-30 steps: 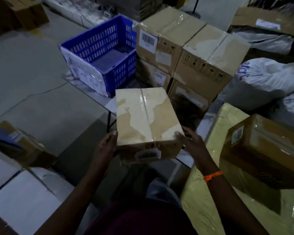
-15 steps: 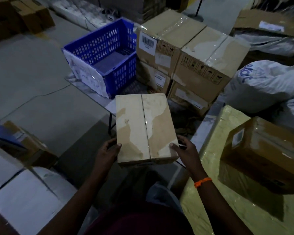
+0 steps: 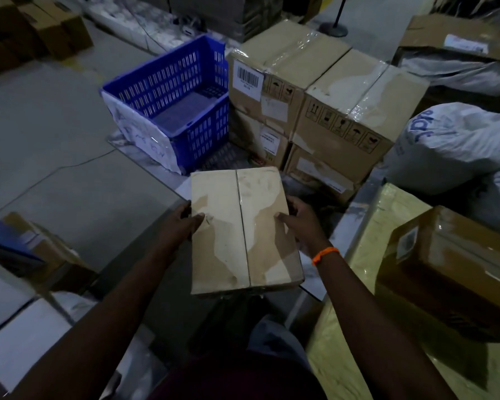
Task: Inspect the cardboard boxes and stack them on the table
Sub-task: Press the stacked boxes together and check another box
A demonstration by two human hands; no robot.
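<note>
A taped box [image 3: 243, 229] is held in mid-air between both hands, near the viewer and just short of the table [image 3: 185, 180]. The left hand [image 3: 182, 223] is pressed to the left side with the thumb on top; the right hand [image 3: 298, 220] is clamped on the right side, the fingers curled under where they cannot be seen. Stacked boxes [image 3: 324, 111] are seen at the far right of the table, a blue crate [image 3: 171, 105] at the far left. A slip is judged possible: the tape looks glossy and only the edges are gripped. The stack could be knocked if the box is set down carelessly in the narrow gap.
</note>
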